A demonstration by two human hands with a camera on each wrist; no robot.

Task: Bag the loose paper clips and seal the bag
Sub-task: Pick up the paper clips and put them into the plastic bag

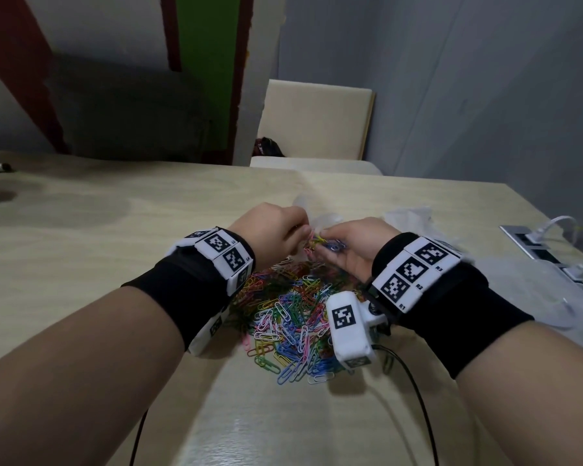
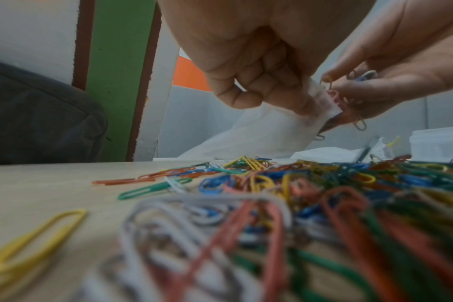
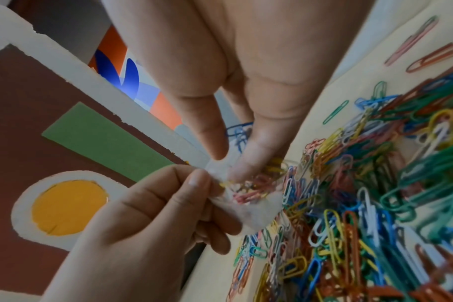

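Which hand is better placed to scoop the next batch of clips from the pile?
Right. The left hand pinches the clear bag by its mouth, holding it open, while the right hand already feeds a bunch of clips in, directly above the pile.

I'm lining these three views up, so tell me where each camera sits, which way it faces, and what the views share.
Head: worn on the head, facing forward and down at the table; shows both forearms, left hand and right hand.
Left wrist: low over the paper clips, looking along the left hand, which pinches the clear bag.
Right wrist: looks along the right hand, pushing clips into the bag.
Shared: all show both hands, bag and clip pile.
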